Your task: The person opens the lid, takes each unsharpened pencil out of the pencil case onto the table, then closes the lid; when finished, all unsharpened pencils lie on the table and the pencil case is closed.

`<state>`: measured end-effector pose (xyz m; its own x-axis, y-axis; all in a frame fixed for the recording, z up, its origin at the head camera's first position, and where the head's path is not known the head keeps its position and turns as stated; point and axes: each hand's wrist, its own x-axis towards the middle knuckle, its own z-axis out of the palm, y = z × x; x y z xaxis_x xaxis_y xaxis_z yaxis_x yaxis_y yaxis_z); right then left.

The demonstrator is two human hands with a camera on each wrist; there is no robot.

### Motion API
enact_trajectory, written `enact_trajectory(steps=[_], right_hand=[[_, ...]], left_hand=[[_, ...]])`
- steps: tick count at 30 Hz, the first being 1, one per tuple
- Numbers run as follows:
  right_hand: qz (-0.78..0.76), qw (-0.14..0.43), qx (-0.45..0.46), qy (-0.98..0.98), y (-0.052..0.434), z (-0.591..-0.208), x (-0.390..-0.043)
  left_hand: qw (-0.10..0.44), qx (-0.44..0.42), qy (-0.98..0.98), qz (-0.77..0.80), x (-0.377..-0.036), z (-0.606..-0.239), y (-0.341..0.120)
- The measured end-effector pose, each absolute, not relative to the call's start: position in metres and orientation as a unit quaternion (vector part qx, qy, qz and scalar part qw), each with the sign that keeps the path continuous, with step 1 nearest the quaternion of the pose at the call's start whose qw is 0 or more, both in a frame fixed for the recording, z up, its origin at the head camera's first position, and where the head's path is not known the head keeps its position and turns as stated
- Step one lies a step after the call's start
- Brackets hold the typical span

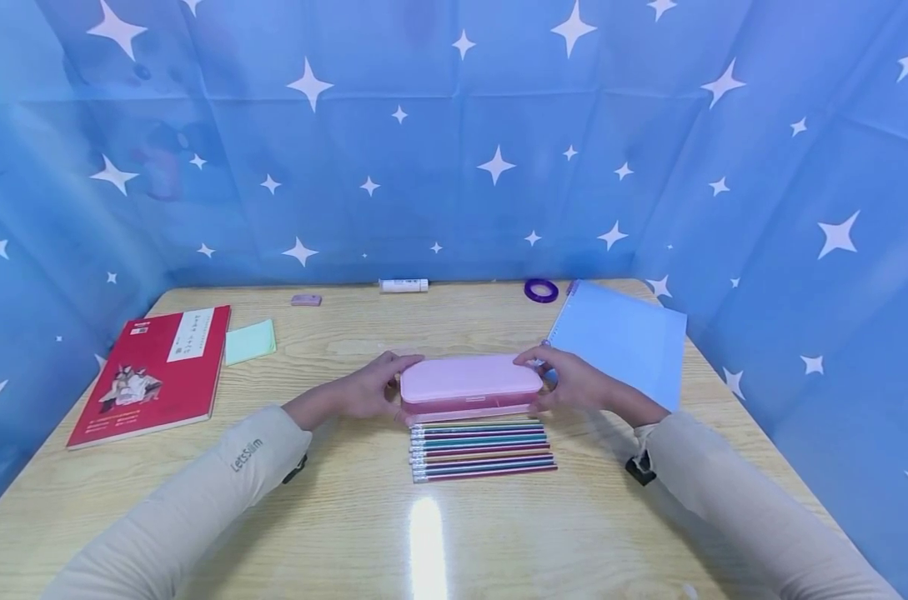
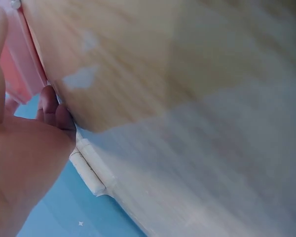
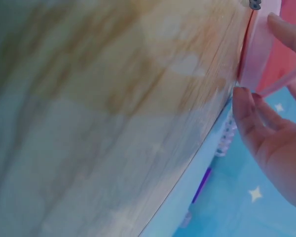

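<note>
On the light wooden table [image 1: 348, 533], your left hand [image 1: 367, 392] and right hand [image 1: 577, 383] each pinch one end of the pink plastic pencil case [image 1: 470, 379]. If one grip slips, the case may drop onto the row of coloured pencils [image 1: 482, 450] just beside it and scatter them.

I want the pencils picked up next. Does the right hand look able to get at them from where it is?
Probably yes. The right hand grips the end of the pink pencil case, and the pencils lie just in front of it, uncovered, on the table. It would have to let go first.
</note>
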<state>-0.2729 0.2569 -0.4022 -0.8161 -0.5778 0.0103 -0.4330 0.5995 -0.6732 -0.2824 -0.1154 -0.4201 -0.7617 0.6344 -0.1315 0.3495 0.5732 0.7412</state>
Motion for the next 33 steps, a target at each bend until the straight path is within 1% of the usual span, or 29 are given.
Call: enact_trajectory(steps=[7,11,23,28,33], right_hand=[[-0.321,0.108,-0.288,0.896,0.259,-0.402,-0.273],[-0.316,0.113,-0.284,0.898,0.259,-0.401,-0.274],[-0.329,0.100,-0.270,0.899,0.254,-0.403,-0.275],[-0.324,0.110,-0.279,0.897,0.250,-0.406,-0.276],[-0.317,0.119,-0.264,0.903,0.247,-0.402,-0.277]], left_hand=[[0.179,0.310,0.867,0.346,-0.285,-0.422,-0.115],[0.181,0.314,0.868,0.340,-0.285,-0.422,-0.115],[0.191,0.292,0.872,0.342,-0.282,-0.422,-0.113],[0.189,0.288,0.879,0.329,-0.280,-0.423,-0.117],[0.187,0.287,0.882,0.323,-0.278,-0.423,-0.116]])
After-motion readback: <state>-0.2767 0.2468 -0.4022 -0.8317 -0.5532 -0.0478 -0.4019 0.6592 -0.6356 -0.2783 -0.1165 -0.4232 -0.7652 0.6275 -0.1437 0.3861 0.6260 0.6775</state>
